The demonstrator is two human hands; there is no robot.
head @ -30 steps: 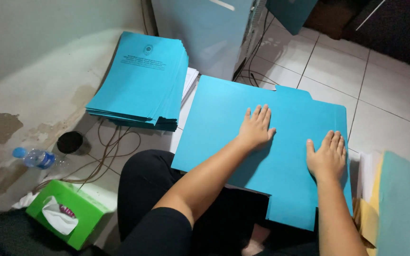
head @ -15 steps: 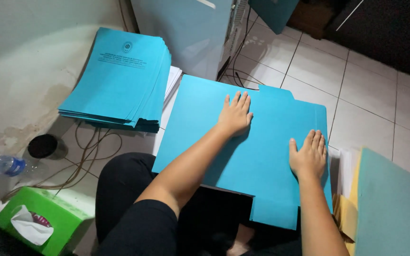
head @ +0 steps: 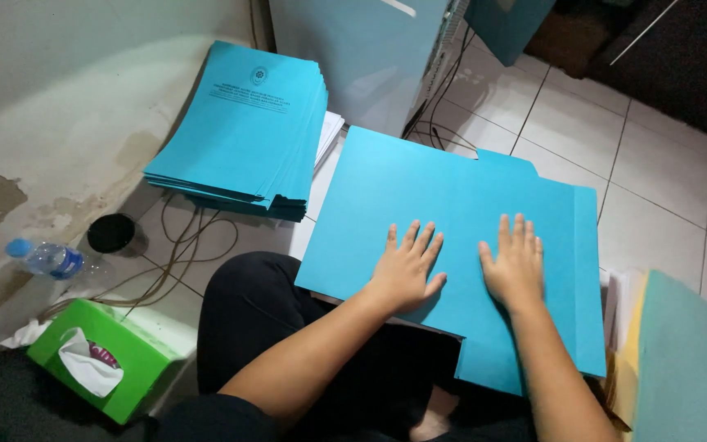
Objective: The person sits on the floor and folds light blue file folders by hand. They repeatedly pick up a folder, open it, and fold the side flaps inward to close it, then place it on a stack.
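Big blue folder (head: pixel 452 237) lies flat across lap and tiled floor (head: pixel 664 164), left hand (head: pixel 407 270) and right hand (head: pixel 513 262) palms-down, fingers spread, gripping nothing: flattening step, likely next needs firm even pressure along crease.

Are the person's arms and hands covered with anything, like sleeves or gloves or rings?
No. Both forearms are bare as far as the picture shows, with no sleeves on them. The left hand and the right hand wear no gloves, and no rings, watch or bracelet show. The nails look short and plain. The only clothing in view is black trousers.
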